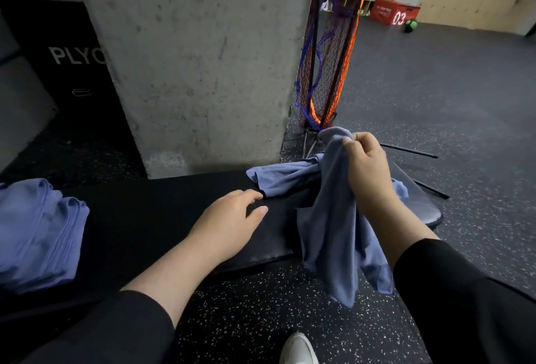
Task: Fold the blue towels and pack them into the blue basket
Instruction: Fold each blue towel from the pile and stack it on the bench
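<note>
Blue cloth hangs from the right hand [367,170], whose fingers [349,143] pinch one towel [330,236] by its top edge, so it drapes past the table's [162,218] front edge, likely to shake it straight for folding. Another crumpled towel [282,176] lies near the table's far right corner. The left hand [229,221] rests flat, fingers relaxed. Folded towels [37,233] sit stacked at the left end. No basket is in view.

Right hand [367,172] raised, fingers pinched; left hand [232,218] flat, fingers relaxed
</note>
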Demonstrator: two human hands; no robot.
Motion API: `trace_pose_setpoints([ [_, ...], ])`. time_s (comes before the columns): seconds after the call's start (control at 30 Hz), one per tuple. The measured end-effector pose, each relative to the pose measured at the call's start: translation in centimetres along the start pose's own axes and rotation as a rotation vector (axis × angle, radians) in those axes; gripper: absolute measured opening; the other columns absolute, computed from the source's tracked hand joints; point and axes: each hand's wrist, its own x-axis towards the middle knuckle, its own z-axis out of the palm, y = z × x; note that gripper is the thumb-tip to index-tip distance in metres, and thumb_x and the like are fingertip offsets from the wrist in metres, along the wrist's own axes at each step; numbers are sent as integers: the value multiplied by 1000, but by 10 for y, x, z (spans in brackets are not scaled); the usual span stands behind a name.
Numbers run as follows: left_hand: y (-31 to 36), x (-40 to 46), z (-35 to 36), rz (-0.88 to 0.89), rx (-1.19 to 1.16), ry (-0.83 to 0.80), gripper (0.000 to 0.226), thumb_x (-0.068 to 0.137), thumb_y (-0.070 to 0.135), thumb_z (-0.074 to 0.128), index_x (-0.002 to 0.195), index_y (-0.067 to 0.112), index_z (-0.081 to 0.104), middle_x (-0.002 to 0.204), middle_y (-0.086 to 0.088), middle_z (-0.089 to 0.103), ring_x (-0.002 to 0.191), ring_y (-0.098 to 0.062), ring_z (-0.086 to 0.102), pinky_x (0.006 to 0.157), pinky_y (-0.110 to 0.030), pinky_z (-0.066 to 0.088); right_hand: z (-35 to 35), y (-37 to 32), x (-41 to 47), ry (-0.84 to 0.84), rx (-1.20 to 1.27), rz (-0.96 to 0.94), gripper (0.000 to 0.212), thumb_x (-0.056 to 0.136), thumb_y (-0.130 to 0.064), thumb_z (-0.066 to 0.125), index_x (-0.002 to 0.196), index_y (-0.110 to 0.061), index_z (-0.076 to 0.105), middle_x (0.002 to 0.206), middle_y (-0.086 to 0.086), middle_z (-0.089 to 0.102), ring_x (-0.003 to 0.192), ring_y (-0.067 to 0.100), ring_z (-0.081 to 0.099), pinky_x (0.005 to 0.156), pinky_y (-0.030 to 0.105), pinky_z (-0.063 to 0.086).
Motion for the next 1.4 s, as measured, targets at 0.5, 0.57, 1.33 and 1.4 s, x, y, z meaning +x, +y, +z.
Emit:
trace_pose_setpoints([
  [0.5,2,1,-7,-98,-563,80,74,96,48,59,158,37,21,153,17,37,139,-2,39,116,-31,33,35,-59,-20,-317,763,467,52,88,-30,54,126,5,59,119,25,63,107,34,66,93,40,51],
  [0.57,-2,2,-12,-145,-658,114,66,96,46,61,154,31,35,147,16,48,134,-3,46,114,-31,37,47,-63,-25,-397,798,486,59,85,-30,57,133,3,57,131,29,59,120,40,61,106,50,45],
  [1.33,-78,-34,-91,-664,-1196,324,29,105,38,49,111,17,68,101,-12,77,96,-28,74,92,-46,57,189,-60,-112,-991,-423,-163,35,84,-57,68,94,-25,58,86,-12,65,80,8,61,79,29,49],
  [1.4,-77,-35,-93,-603,-1191,264,18,101,25,60,112,15,69,104,-13,76,102,-30,73,97,-49,53,192,-57,-116,-997,-465,-193,34,87,-53,68,88,-22,54,73,-9,57,69,10,54,67,26,44],
])
